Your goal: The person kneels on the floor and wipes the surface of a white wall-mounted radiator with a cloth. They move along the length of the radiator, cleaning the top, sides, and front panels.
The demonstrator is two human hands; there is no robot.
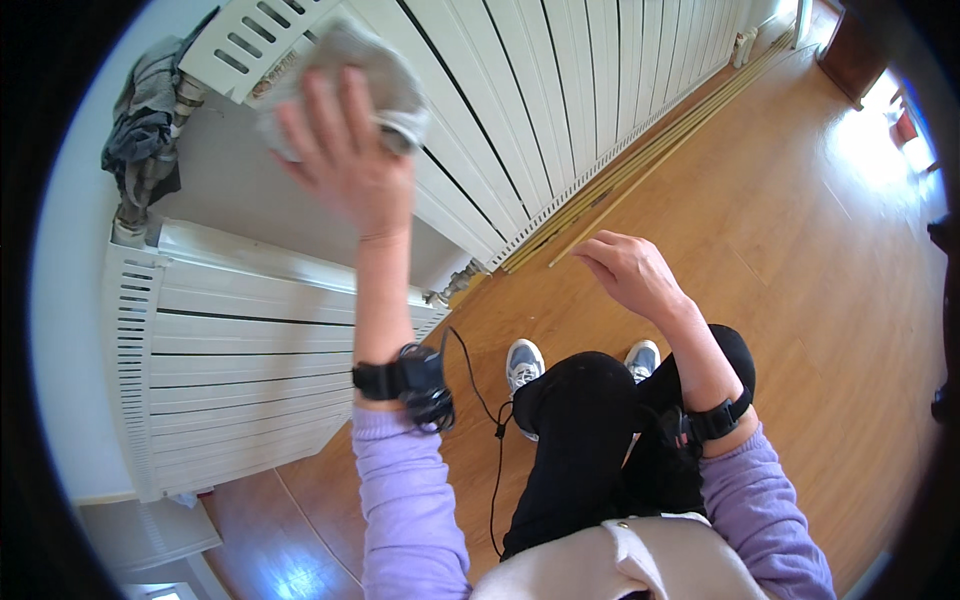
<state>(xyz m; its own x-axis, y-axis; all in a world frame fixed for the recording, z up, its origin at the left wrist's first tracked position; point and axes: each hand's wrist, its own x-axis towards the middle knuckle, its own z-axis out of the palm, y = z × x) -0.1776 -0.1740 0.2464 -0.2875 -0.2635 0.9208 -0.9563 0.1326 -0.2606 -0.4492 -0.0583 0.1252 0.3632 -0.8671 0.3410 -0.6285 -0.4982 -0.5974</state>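
My left hand (349, 154) presses a grey-white cloth (360, 67) against the upper end of a white panel radiator (480, 82), beside its slotted top. Hand and cloth are slightly blurred; the fingers lie spread over the cloth. My right hand (626, 270) hangs over the wooden floor with its fingers loosely curled, and no held thing shows; its fingertips are partly hidden. A second white radiator (247, 352) stands at the left, meeting the first near the corner. Dark grey cloths (146, 112) drape over the pipe by the wall.
Long thin yellowish strips (622, 180) lie on the floor along the radiator's base. A pipe valve (459, 281) sits low in the corner. A black cable (499, 430) hangs from the left wristband beside my legs. Brown wooden furniture (851, 56) stands at the far right.
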